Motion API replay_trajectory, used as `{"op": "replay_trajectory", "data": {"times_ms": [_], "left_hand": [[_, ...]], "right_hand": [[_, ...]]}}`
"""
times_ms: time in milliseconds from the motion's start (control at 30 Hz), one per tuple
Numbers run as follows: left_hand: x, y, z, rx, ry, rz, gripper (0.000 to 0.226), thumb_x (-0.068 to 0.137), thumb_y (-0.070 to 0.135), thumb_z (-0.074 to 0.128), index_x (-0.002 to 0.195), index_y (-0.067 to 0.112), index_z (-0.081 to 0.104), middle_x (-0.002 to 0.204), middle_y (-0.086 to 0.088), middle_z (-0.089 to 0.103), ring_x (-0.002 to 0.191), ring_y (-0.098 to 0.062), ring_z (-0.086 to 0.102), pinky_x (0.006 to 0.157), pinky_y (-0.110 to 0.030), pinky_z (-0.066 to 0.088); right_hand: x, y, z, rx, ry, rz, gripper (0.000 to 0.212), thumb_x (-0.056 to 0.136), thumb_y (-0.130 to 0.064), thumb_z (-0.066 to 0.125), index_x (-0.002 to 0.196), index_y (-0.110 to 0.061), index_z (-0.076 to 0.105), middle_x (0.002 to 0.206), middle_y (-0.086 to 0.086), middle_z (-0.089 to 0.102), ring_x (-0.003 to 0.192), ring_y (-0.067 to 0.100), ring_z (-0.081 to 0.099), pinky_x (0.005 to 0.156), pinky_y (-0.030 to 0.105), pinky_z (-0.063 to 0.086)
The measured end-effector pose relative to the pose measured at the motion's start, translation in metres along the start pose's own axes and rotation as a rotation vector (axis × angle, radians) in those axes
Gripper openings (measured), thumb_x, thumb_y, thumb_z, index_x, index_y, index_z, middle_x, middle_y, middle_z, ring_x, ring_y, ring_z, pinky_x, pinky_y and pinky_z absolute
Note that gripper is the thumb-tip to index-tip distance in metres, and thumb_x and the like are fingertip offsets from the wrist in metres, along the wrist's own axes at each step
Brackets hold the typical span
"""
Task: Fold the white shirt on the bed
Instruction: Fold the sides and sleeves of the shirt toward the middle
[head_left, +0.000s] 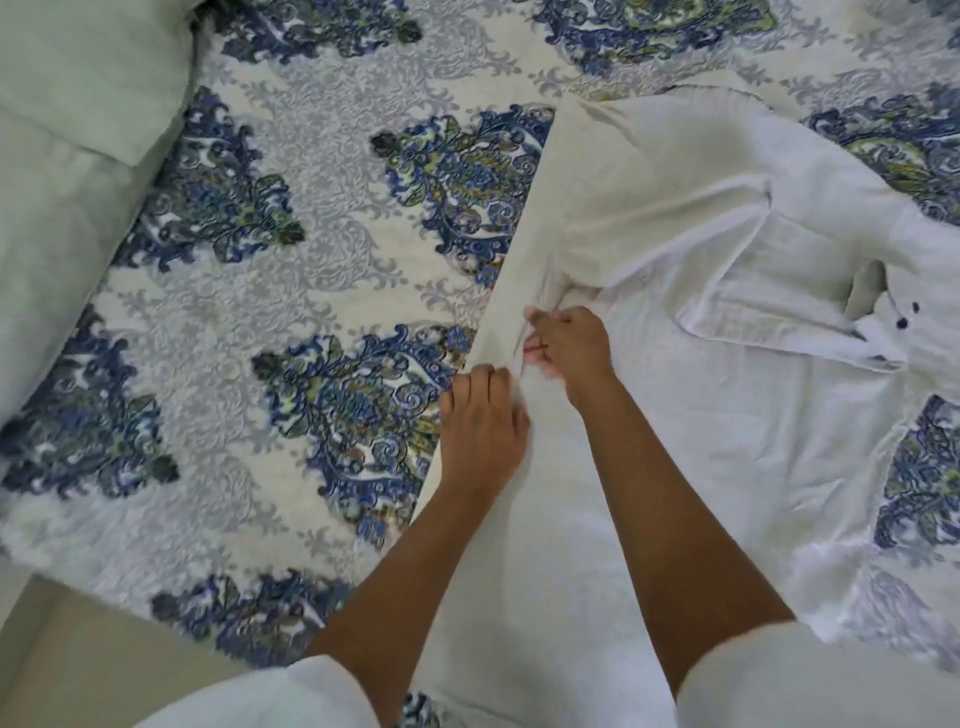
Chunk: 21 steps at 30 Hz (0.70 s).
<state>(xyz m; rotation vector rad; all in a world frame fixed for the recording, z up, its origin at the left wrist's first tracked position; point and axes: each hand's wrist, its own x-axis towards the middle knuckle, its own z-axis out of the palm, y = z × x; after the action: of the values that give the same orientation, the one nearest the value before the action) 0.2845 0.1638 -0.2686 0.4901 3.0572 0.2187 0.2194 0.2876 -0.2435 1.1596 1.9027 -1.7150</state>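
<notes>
White shirt (727, 405), blue-and-green paisley bedspread (291, 270), pale green pillow (78, 130).

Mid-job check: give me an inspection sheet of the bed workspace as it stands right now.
Surface: blue-and-cream patterned quilt covers the bed, slightly rumpled.
Job's things: white fabric shirt lies spread on the quilt's right side, dark buttons towards the right, left edge bunched at the hands.
Clutter: pale green pillow at the top left, apart from the shirt.
Grips: left hand holds the shirt's left edge; right hand pinches bunched fabric just beyond it.
Cables: nothing seen.
Surroundings: plain beige surface beside the bed at the lower left; white sleeves on both arms.
</notes>
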Motion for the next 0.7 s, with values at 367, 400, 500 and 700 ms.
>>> {"op": "replay_trajectory", "data": {"times_ms": [367,400,500,700], "left_hand": [[-0.187,-0.041,-0.029,-0.006,-0.065,-0.425,0.024,0.068,0.013,0.050,0.092,0.011,0.051,0.088,-0.009,0.056,0.075,-0.029,0.057,0.061,-0.034,0.043],[-0.201,-0.045,-0.031,0.026,-0.050,-0.437,0.020,0.071,0.015,0.046,0.090,0.012,0.052,0.086,-0.008,0.055,0.074,-0.028,0.056,0.062,-0.035,0.038],[-0.230,-0.043,-0.036,0.061,0.007,-0.344,0.020,0.072,0.018,0.039,0.089,0.017,0.050,0.083,-0.005,0.056,0.079,-0.026,0.051,0.067,-0.035,0.028],[-0.256,-0.018,-0.029,-0.022,0.006,-0.075,0.019,0.065,0.006,0.056,0.080,0.018,0.051,0.077,0.000,0.054,0.075,-0.020,0.041,0.068,-0.031,0.029]], "right_hand": [[-0.060,0.050,0.017,0.453,-0.036,0.222,0.009,0.088,-0.001,0.053,0.081,-0.007,0.054,0.071,0.010,0.057,0.060,0.020,0.055,0.053,0.029,0.050],[-0.061,0.058,0.015,0.498,-0.020,0.224,0.009,0.088,-0.002,0.052,0.082,-0.007,0.054,0.070,0.010,0.058,0.061,0.021,0.056,0.055,0.032,0.050],[-0.067,0.068,0.013,0.399,-0.149,0.191,0.008,0.089,-0.008,0.056,0.082,-0.011,0.057,0.071,0.006,0.066,0.064,0.017,0.062,0.066,0.031,0.056],[-0.079,0.079,-0.007,0.161,-0.049,0.222,0.019,0.086,0.000,0.057,0.074,-0.013,0.052,0.075,0.006,0.058,0.064,0.017,0.057,0.058,0.029,0.053]]}}
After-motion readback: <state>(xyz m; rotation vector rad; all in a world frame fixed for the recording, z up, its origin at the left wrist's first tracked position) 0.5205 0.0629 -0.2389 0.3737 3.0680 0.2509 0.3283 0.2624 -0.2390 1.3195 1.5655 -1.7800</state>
